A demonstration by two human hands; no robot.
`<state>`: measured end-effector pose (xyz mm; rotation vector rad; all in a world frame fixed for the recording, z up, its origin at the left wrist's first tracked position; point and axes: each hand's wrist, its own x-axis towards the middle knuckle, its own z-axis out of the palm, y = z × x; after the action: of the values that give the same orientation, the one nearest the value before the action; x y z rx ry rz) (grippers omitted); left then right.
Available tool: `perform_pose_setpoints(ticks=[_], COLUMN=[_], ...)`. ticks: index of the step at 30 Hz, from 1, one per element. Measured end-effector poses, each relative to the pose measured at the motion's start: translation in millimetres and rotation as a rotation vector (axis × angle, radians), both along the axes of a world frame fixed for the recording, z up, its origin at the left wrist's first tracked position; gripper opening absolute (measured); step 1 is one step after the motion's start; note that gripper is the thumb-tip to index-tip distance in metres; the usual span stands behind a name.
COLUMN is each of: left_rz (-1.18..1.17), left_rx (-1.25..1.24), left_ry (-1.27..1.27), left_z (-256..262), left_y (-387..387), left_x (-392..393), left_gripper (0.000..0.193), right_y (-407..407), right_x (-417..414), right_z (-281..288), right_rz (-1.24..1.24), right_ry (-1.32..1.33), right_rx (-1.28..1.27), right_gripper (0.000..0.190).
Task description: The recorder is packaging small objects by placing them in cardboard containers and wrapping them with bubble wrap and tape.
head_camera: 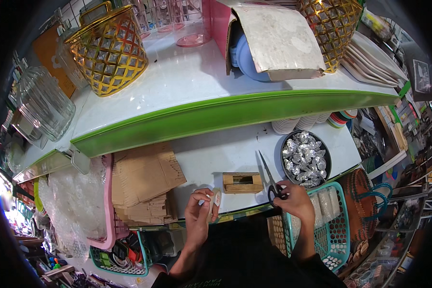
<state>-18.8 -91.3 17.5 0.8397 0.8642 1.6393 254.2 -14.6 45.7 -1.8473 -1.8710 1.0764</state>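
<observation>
My left hand [198, 216] holds a roll of tape [215, 204] upright near the front edge of the lower white shelf [216, 151]. In my right hand [294, 200] is a pair of scissors [269, 172] with black handles, its blades pointing away from me over the shelf. Between the two hands lies a small cardboard box [234, 187] with an opening in its top. A round dark pan [283, 169] full of crinkled silver foil cups [304, 158] stands just beyond my right hand.
Flattened cardboard [147, 176] is stacked at the left beside a pink basket [109, 216] with clear plastic wrap [75, 205]. A green-edged upper shelf [219, 111] overhangs, bearing glass jars [45, 100] and gold lattice containers [109, 54]. A teal basket [342, 223] is at the lower right.
</observation>
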Motion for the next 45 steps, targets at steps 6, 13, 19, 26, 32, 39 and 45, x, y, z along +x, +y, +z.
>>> perform_pose_setpoints(ticks=[6, 13, 19, 26, 32, 39, 45], left_rz=[-0.010, -0.030, -0.041, -0.056, -0.065, -0.113, 0.131], left_rx=[-0.031, -0.050, -0.101, -0.039, 0.002, 0.014, 0.161], left_ry=[-0.115, -0.135, -0.113, 0.015, 0.038, 0.052, 0.496], left_z=[0.7, 2.4, 4.4, 7.4, 6.9, -1.5, -7.5], left_y=[2.1, 3.3, 1.3, 1.1, 4.7, 6.5, 4.2], left_x=[-7.6, -11.5, -13.9, -13.8, -11.8, -14.7, -18.4], left_gripper=[0.005, 0.005, 0.004, 0.005, 0.005, 0.010, 0.049], right_y=[-26.2, -48.4, -49.5, -43.3, -43.9, -42.3, -37.4], right_x=[16.2, -0.7, -14.8, -33.3, -43.6, -39.3, -18.7], right_z=[53.3, 93.8, 108.9, 118.1, 119.7, 108.7, 113.8], right_rz=[0.119, 0.432, 0.540, 0.575, 0.617, 0.612, 0.367], right_ry=[0.106, 0.017, -0.232, -0.337, -0.386, -0.370, -0.144], right_rx=[0.101, 0.259, 0.303, 0.375, 0.441, 0.465, 0.191], right_gripper=[0.065, 0.064, 0.054, 0.051, 0.047, 0.046, 0.047])
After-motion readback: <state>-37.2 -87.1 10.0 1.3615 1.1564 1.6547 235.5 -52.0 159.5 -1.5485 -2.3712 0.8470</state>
